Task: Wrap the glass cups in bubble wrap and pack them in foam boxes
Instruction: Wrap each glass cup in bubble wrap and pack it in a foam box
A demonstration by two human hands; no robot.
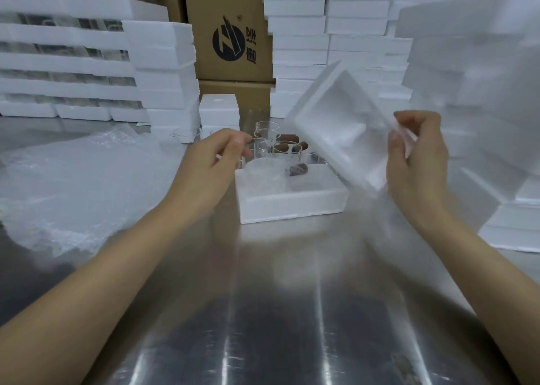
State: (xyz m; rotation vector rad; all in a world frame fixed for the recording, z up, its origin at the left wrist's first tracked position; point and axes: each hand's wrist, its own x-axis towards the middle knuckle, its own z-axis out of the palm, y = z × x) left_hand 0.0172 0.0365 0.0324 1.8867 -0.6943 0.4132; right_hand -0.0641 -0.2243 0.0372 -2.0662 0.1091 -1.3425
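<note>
The right hand (418,156) pinches one edge of a foam box half (336,121) between thumb and curled fingers, holding it tilted in the air with its hollow side facing the camera. Just below and to its left, an open foam box (292,203) sits on the metal counter (277,311), and a cup wrapped in bubble wrap (268,171) lies inside it. The left hand (213,159) hovers beside the box's far left corner with its fingers loosely curled; it seems to hold nothing, though motion blur makes that hard to confirm. Behind the box stand several bare glass cups (267,130), close together. A pile of bubble wrap sheets (79,186) lies on the counter's left side. Stacks of white foam boxes (298,34) rise on both sides, with a printed cardboard carton (228,34) between them at the back.
</note>
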